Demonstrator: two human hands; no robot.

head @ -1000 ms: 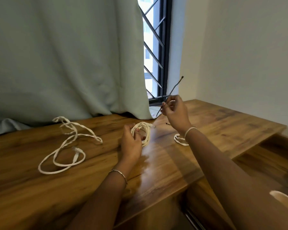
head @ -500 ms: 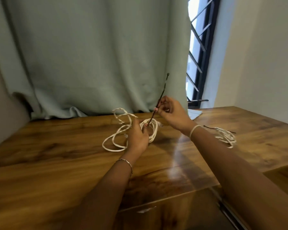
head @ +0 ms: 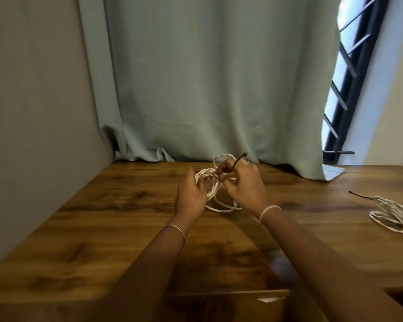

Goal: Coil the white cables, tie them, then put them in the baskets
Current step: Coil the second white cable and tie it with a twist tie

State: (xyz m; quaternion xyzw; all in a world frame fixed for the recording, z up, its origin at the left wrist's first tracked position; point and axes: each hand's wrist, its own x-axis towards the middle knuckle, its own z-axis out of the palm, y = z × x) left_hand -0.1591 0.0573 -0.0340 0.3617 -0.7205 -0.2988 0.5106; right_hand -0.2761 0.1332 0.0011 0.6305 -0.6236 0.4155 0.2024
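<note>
Head view, looking down over both forearms at a wooden surface [head: 116, 205] that runs up to a pale green curtain [head: 207, 89]. The left hand [head: 189, 196] holds a coiled white cable [head: 210, 185] just above the surface, near its far middle. We note the fingers curled round the coil's left side. The right hand [head: 245, 185] is just beside it, touching the coil's right side. Its thumb and forefinger pinch a dark tie [head: 239, 159], whose free end sticks up and to the right above the knuckles, and the other fingers are loosely bent. We cannot tell how far the tie passes round the coil, since the fingers hide that part. Some loose loops [head: 223, 208] of white cable lie on the surface under and behind the hands. We cannot tell whether they are one cable with the coil. A second coil [head: 391, 216] lies flat on the surface, well apart, near the right edge of the frame. A second tie [head: 361, 195], also dark, runs out from its far left end. We see a thin bracelet [head: 175, 228] on the left wrist, a white band [head: 269, 209] on the right wrist, and a ring [head: 247, 162] on one right finger. A grey wall [head: 33, 112] stands at left. A black window grille [head: 342, 101] shows at upper right with daylight behind it.
</note>
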